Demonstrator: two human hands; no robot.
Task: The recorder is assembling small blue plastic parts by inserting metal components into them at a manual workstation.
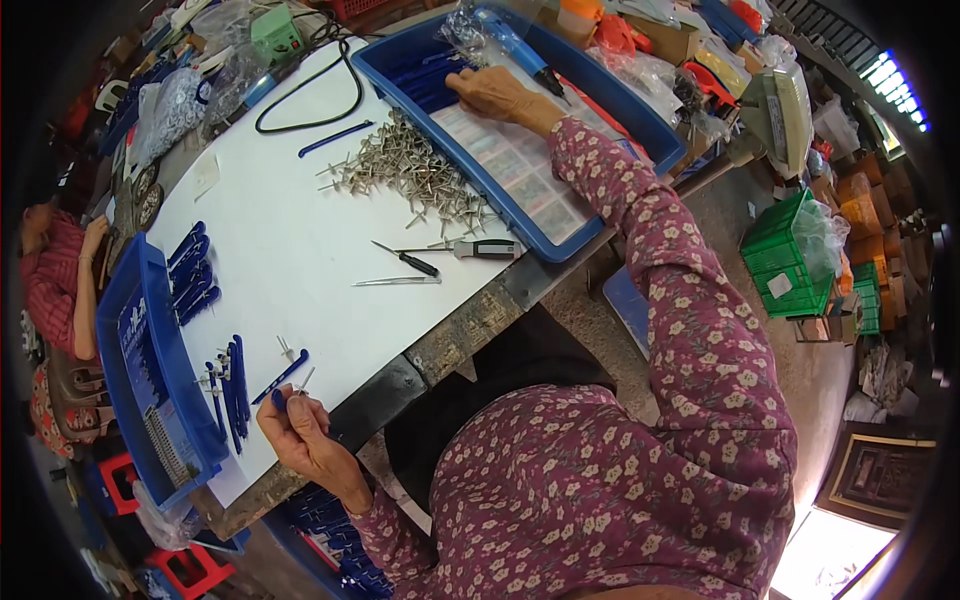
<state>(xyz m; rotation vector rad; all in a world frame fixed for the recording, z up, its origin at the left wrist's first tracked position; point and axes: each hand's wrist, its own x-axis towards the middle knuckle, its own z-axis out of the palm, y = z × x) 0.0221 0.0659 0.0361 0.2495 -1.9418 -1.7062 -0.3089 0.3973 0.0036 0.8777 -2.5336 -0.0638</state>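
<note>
Left hand [300, 425] pinches blue piece [279, 399]; right hand [492, 92] touches blue tray [655, 135].

Bare white tabletop [290, 250] lies open between metal pin heap [410, 175] and blue handles [190, 275].

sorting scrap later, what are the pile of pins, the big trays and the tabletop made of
Pile of pins: likely bare metal, grey with glints. Blue trays: look like moulded plastic, smooth, uniform colour. Tabletop: matte white sheet, material unclear, over a dark worn edge.
</note>
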